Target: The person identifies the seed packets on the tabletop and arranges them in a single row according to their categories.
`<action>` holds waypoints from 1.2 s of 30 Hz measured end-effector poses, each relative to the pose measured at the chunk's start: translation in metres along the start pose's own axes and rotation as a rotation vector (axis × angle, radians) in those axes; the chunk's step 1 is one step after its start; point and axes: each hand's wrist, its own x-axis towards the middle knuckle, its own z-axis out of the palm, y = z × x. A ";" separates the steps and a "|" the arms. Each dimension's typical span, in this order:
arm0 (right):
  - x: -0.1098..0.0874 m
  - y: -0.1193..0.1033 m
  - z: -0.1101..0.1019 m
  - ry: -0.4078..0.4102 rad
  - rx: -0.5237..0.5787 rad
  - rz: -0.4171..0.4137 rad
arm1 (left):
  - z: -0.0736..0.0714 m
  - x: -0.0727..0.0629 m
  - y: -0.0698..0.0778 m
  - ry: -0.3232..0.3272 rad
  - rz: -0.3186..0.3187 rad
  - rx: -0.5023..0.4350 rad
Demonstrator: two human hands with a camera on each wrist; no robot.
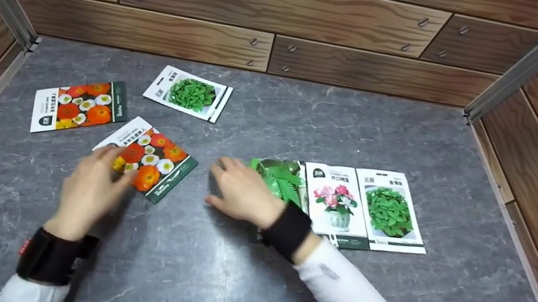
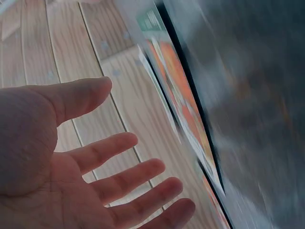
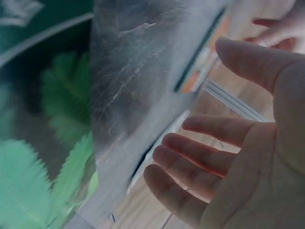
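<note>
My left hand [image 1: 110, 162] is open, its fingers spread at the near-left corner of a seed packet printed with orange and white flowers [image 1: 153, 160]. I cannot tell whether it touches. In the left wrist view the open palm [image 2: 114, 157] faces that packet [image 2: 183, 109], blurred. My right hand [image 1: 222, 181] hovers open, palm down, over the left edge of a fern packet [image 1: 283, 180]. The right wrist view shows its relaxed fingers [image 3: 200, 148] holding nothing, with the fern packet [image 3: 43, 157] beside them.
The fern packet leads a row with a pink-flower packet [image 1: 336, 201] and a green-herb packet [image 1: 390, 212]. A second orange-flower packet [image 1: 78, 106] lies far left and another green-leaf packet [image 1: 189, 94] at the back. The grey tabletop [image 1: 207, 280] is walled by wood-pattern panels [image 1: 269, 7].
</note>
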 end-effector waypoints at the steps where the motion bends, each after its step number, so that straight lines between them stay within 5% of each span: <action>1: 0.007 -0.003 0.000 -0.006 -0.013 -0.006 | -0.002 0.002 -0.004 0.000 -0.021 0.003; 9: 0.051 -0.016 -0.005 -0.003 0.031 0.013 | 0.000 0.012 -0.026 -0.033 -0.134 0.013; 15: 0.068 -0.025 0.001 0.001 0.102 0.040 | 0.002 0.013 -0.025 -0.088 -0.136 0.065; 19: 0.073 -0.031 0.007 -0.001 0.110 0.045 | 0.002 0.011 -0.021 -0.127 -0.110 0.103; 28: 0.071 -0.043 0.013 0.038 0.045 0.003 | 0.006 0.006 -0.010 -0.108 -0.146 0.179; 36: 0.069 -0.047 0.012 0.089 0.145 0.045 | 0.008 0.009 -0.009 -0.138 -0.138 0.098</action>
